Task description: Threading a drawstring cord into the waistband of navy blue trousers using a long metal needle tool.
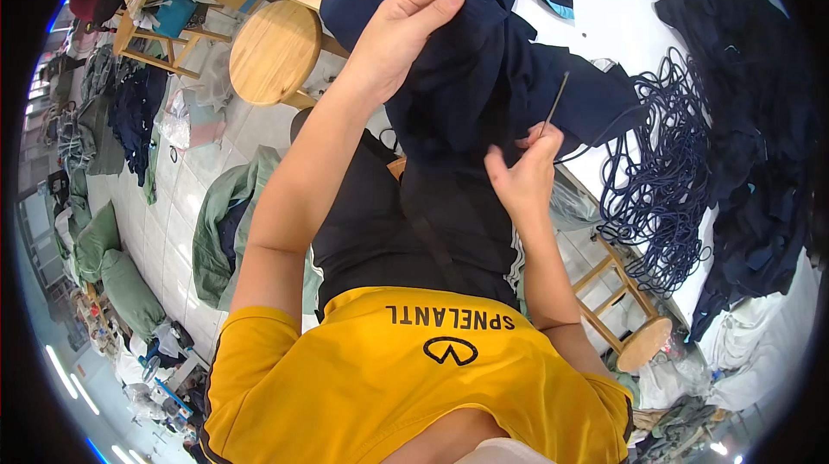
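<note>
A navy garment with light-blue piping is draped over my lap and the edge of the white table. My left hand is closed at its upper part, thumb and fingers pinched together on the cloth. Lower and to the right, my right hand grips a thin metal rod, its tip pointing up and slightly right across the garment. The thumb of that hand stands somewhat apart. A dark cord runs from near my right hand toward a tangled heap of navy cord on the table.
More dark garments are piled along the right side of the white table. A round wooden stool stands at the left, another stool at the lower right. Green cloth and stuffed green sacks lie on the tiled floor.
</note>
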`<state>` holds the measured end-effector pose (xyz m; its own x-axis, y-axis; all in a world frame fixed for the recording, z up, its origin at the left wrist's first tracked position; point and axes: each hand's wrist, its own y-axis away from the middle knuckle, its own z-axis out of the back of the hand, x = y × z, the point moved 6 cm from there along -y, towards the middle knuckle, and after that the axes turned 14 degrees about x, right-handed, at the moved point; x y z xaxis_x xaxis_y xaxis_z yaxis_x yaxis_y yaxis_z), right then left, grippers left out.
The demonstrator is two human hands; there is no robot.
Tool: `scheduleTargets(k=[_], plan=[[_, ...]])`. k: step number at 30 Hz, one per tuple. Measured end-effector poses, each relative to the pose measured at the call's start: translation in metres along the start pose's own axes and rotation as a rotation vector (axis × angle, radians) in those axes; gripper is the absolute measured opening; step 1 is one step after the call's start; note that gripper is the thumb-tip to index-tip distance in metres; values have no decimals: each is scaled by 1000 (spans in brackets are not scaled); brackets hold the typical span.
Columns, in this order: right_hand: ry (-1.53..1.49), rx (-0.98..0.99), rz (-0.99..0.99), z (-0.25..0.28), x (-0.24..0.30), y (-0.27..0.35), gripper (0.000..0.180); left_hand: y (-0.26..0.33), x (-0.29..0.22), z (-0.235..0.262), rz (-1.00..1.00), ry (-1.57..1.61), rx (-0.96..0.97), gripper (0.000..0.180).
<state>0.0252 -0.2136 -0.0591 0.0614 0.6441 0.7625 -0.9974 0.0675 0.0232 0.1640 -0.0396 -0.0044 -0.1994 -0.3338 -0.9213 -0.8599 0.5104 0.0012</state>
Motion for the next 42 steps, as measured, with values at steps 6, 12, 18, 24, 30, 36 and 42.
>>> scheduleTargets(k=[6, 12, 18, 24, 30, 36, 42], plan=[[-1192, 67, -467, 22, -67, 12, 26, 4, -11, 24, -63, -377, -234, 23], [-1568, 40, -36, 55, -53, -8, 39, 34, 7, -61, -458, -1517, 235, 45], [-2110, -27, 205, 75, -62, -38, 34, 88, 61, -108, -30, -1108, 688, 27], [-1991, -25, 109, 88, -42, -61, 27, 115, 60, -173, -26, -688, 863, 58], [-1946, 4, 172, 108, -38, -59, 26, 77, 52, -121, -51, -911, 454, 31], [-2020, 58, 254, 113, -50, -47, 28, 54, 59, -63, 56, -1118, 128, 29], [-1906, -227, 147, 123, -86, -52, 27, 36, 51, -44, 53, -1179, 52, 34]])
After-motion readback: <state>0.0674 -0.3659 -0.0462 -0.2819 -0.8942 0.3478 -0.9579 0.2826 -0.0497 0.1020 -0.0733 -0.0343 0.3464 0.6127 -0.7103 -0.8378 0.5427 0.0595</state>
